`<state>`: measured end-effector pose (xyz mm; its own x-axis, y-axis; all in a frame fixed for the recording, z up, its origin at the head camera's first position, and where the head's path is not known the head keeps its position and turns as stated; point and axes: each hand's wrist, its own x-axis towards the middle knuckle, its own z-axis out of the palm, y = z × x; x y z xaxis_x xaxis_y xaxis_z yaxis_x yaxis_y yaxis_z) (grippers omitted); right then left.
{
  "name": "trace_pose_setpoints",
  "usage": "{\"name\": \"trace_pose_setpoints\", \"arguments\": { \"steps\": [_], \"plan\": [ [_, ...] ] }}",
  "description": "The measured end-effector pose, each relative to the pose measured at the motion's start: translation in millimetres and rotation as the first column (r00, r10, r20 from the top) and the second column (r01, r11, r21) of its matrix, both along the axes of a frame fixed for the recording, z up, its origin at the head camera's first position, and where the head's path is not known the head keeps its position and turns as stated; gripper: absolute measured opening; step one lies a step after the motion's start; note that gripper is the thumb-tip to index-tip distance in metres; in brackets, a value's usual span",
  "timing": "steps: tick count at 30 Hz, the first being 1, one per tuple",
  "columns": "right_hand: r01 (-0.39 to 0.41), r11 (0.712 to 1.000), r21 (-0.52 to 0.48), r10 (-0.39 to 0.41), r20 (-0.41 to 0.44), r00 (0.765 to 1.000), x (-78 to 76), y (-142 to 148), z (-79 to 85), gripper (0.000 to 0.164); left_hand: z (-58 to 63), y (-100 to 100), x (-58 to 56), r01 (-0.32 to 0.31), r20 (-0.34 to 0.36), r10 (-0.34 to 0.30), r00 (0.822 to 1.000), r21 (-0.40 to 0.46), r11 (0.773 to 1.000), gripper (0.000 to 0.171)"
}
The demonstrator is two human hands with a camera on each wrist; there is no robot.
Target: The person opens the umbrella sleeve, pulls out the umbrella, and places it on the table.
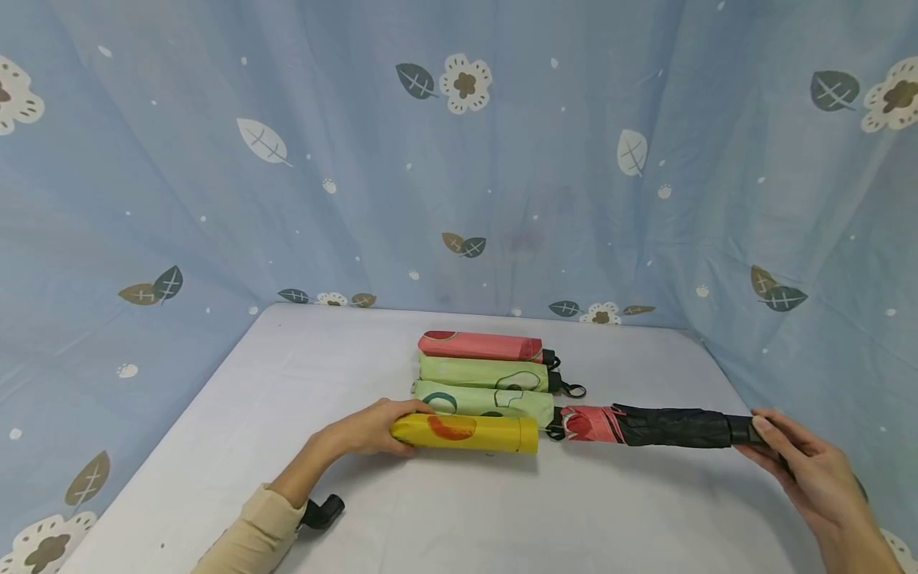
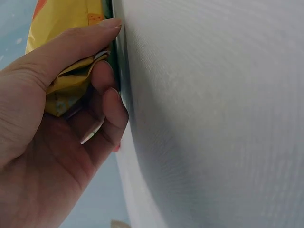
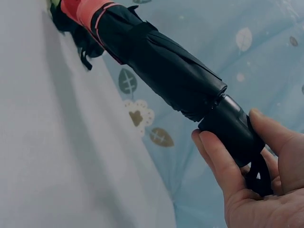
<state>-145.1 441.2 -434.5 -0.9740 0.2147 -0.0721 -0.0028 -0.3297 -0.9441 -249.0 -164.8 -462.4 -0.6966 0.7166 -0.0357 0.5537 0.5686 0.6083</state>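
My left hand [image 1: 383, 428] grips the crumpled left end of a yellow umbrella sleeve [image 1: 466, 432] with an orange fruit print. In the left wrist view the thumb presses along the yellow fabric [image 2: 71, 23] and the fingers curl beneath. On the right, my right hand [image 1: 810, 462] holds a folded umbrella [image 1: 674, 427] by its black handle [image 3: 232, 128], thumb on one side and fingers on the other. The umbrella is black toward the handle and red-pink at its far end, which points left toward the sleeve's banded right end. A black wrist strap hangs below the handle.
Behind the sleeve lie two light green umbrellas [image 1: 484, 373] with avocado prints and a red-pink umbrella [image 1: 480, 345], side by side, black handles to the right. All rest on a white table [image 1: 459, 518]. A blue patterned curtain [image 1: 459, 159] surrounds the table's back and sides.
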Motion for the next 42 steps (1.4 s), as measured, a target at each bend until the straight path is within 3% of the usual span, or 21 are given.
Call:
{"name": "trace_pose_setpoints", "arguments": {
  "steps": [4, 7, 11, 15, 20, 25, 27, 33, 38, 42],
  "plan": [
    [-0.029, 1.0, -0.012, 0.03, 0.075, 0.997, -0.2, 7, -5.9, 0.027, 0.6, 0, 1.1, -0.001, -0.012, 0.001, 1.0, -0.013, 1.0, 0.059],
    [-0.076, 0.997, -0.009, 0.077, 0.086, 0.993, -1.2, 11, -8.8, 0.027, 0.5, 1, 2.0, 0.005, -0.018, -0.005, 1.0, -0.02, 1.0, 0.059],
    [-0.131, 0.991, 0.032, 0.127, 0.101, 0.987, -1.5, 13, -13.4, 0.027, 0.8, 0, 3.4, 0.005, -0.013, -0.005, 1.0, -0.013, 1.0, 0.06],
    [-0.148, 0.986, 0.075, 0.132, 0.187, 0.973, -3.3, 18, -17.8, 0.023, 1.6, -2, 3.5, -0.013, -0.001, 0.013, 1.0, 0.005, 1.0, 0.062],
    [-0.175, 0.971, 0.163, 0.114, 0.327, 0.938, -6.7, 26, -26.4, 0.018, 2.5, -6, 2.0, -0.034, -0.026, 0.035, 0.999, 0.046, 0.998, 0.057],
    [-0.257, 0.932, 0.256, 0.126, 0.436, 0.891, -6.9, 34, -36.3, 0.015, 4.5, -9, 1.0, -0.05, -0.052, 0.055, 0.997, 0.095, 0.994, 0.053],
    [-0.284, 0.912, 0.296, 0.136, 0.434, 0.891, -6.3, 36, -40.0, 0.016, 4.6, -11, 0.1, -0.063, -0.072, 0.071, 0.995, 0.115, 0.991, 0.051],
    [-0.269, 0.896, 0.354, 0.136, 0.358, 0.924, -4.4, 38, -45.7, 0.02, 5.9, -14, -2.7, -0.122, -0.136, 0.149, 0.979, 0.191, 0.974, 0.038],
    [-0.223, 0.898, 0.38, 0.097, 0.322, 0.942, -3.2, 34, -45.1, 0.022, 5.9, -13, -1.9, -0.079, -0.097, 0.096, 0.991, 0.172, 0.982, 0.038],
    [-0.233, 0.879, 0.415, 0.082, 0.35, 0.933, -3.5, 33, -40.4, 0.026, 6.4, -10, -0.2, -0.064, -0.039, 0.07, 0.997, 0.154, 0.986, 0.041]
  ]
}}
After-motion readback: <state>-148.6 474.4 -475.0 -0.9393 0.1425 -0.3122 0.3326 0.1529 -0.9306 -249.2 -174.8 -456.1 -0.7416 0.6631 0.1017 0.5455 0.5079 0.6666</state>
